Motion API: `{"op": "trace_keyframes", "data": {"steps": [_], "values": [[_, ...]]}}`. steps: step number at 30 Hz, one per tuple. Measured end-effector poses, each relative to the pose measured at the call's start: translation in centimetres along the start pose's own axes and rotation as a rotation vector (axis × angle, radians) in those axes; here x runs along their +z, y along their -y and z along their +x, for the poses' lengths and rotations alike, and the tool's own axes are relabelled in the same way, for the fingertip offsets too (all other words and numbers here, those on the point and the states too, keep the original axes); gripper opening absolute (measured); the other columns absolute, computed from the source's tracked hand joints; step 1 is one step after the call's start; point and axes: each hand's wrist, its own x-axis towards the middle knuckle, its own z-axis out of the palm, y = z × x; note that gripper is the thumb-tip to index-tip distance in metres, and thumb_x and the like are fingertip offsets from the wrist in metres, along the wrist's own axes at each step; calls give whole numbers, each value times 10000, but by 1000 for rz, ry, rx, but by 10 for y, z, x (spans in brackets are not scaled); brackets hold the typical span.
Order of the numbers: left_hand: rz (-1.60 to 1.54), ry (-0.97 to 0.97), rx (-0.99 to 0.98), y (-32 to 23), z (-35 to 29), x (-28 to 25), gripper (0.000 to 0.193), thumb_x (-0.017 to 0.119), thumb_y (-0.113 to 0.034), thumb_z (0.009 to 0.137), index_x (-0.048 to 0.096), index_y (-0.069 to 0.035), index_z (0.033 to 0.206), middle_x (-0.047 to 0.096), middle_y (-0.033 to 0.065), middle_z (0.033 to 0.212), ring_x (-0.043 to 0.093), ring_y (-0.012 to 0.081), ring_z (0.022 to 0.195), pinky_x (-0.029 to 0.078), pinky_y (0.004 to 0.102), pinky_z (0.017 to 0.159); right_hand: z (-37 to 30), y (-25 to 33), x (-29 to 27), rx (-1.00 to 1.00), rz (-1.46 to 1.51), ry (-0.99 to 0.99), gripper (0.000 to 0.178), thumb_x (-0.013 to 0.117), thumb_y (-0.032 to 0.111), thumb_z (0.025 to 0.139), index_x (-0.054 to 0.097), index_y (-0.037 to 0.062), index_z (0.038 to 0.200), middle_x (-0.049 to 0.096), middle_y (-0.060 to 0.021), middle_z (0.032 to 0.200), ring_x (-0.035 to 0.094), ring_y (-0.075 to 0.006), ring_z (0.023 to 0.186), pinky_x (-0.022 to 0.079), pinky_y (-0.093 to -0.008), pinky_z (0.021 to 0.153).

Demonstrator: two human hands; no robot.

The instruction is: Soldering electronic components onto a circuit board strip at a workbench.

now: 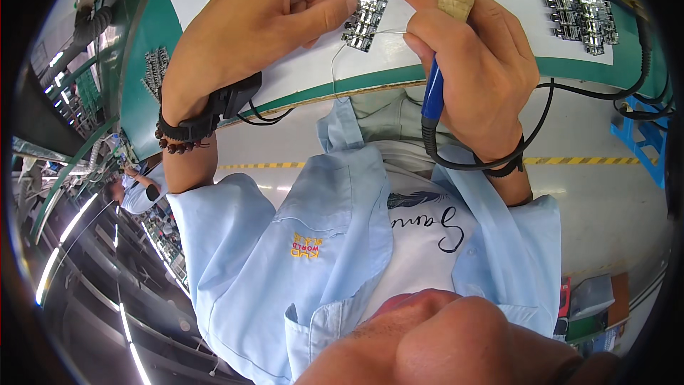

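A strip of small shiny metal parts [372, 3] lies on the white sheet at the top middle, between my hands. My left hand [285, 11] is closed, its fingers curled and its thumb and fingertips at the strip's left edge. In my right hand [474, 64] is a soldering iron [432, 89] with a blue handle and tan tape around its upper part; its tip is out of view. My right index finger reaches to the strip's right edge. A thin wire [335, 64] loops from below the strip toward my right fingers.
More rows of metal parts [573, 3] lie at the right on the white sheet [499, 32], and another cluster [155, 71] at the left on the green table [139, 117]. The iron's black cord [499, 164] hangs past my right wrist. A blue stool [638, 146] stands right; another person [139, 189] is far left.
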Motion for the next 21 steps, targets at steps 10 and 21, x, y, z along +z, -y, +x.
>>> {"op": "trace_keyframes", "data": {"steps": [10,21], "values": [[-118,33,-74,-3,-3,4,171,547,-103,959,513,-21,813,440,-47,659,392,23,587,290,194,517,0,-1,-1,-42,-48,42,238,729,66,709,577,84,892,724,-36,965,662,-216,849,518,-297,712],[-224,141,971,26,29,-1,156,548,-86,944,562,2,817,494,-40,616,406,29,571,317,193,522,-4,-6,2,-92,-114,71,222,725,75,732,574,84,895,726,-33,964,663,-222,842,514,-292,713]]}}
